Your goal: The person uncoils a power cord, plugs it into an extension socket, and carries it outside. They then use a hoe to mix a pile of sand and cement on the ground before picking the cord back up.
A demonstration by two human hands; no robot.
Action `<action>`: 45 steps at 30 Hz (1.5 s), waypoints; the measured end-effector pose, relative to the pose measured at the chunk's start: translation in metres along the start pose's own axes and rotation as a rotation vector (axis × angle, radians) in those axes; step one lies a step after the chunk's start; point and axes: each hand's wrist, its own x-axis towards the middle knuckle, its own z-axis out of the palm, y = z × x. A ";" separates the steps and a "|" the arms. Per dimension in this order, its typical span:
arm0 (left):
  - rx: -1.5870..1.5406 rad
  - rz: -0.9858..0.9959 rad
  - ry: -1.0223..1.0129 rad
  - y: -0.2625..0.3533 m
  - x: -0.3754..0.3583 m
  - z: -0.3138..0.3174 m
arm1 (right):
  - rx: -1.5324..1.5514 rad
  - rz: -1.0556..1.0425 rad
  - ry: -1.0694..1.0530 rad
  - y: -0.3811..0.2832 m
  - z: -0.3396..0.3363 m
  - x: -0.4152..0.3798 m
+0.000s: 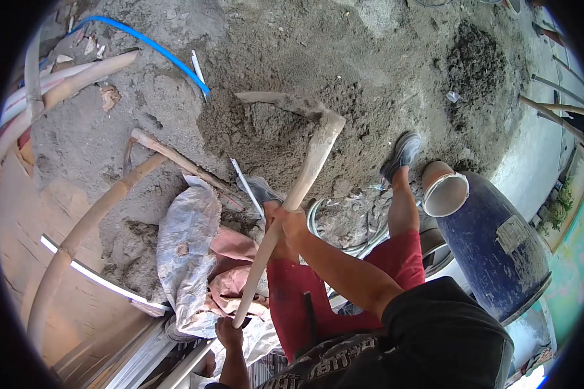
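I hold a hoe with a long pale wooden handle point(308, 170) in both hands. My right hand point(285, 220) grips the handle near its middle. My left hand point(230, 332) is closed around the handle's near end. The muddy hoe blade point(282, 102) rests on top of a grey pile of sand or mortar point(370, 84) on the ground. My legs in red shorts stretch toward the pile, with one shoe point(402, 152) at its edge and the other point(261, 189) beside the handle.
A blue barrel point(499, 243) with a pale bucket point(444, 192) at its top stands on the right. Crumpled sacks point(188, 249) lie left of my legs. Bamboo poles point(91, 217), a second tool handle point(175, 159) and a blue hose point(156, 48) lie to the left.
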 end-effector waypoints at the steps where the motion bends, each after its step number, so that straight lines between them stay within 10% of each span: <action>1: -0.018 -0.037 -0.002 -0.009 -0.016 -0.001 | 0.013 -0.024 -0.023 0.008 0.007 -0.020; 14: -0.567 -0.058 0.374 0.084 0.007 -0.166 | -0.229 -0.700 -0.506 -0.166 0.228 -0.069; 19: -0.488 -0.014 0.560 0.138 0.069 -0.247 | -0.551 -0.520 -0.517 -0.216 0.237 -0.081; 25: -0.245 0.047 0.534 0.135 0.104 -0.383 | -0.632 -0.414 -0.341 -0.133 0.029 -0.018; 31: -0.134 0.098 0.479 0.155 0.085 -0.432 | -1.012 -0.429 0.515 -0.127 -0.308 -0.044; 33: 0.063 0.107 0.510 0.160 0.089 -0.429 | -0.013 -0.175 0.388 -0.173 -0.348 -0.105; 38: 0.313 0.042 0.706 0.221 0.076 -0.457 | -0.836 -0.291 0.536 -0.218 -0.446 -0.164; 45: 0.415 -0.264 0.713 0.294 0.004 -0.445 | -0.481 -0.249 0.569 -0.201 -0.559 -0.236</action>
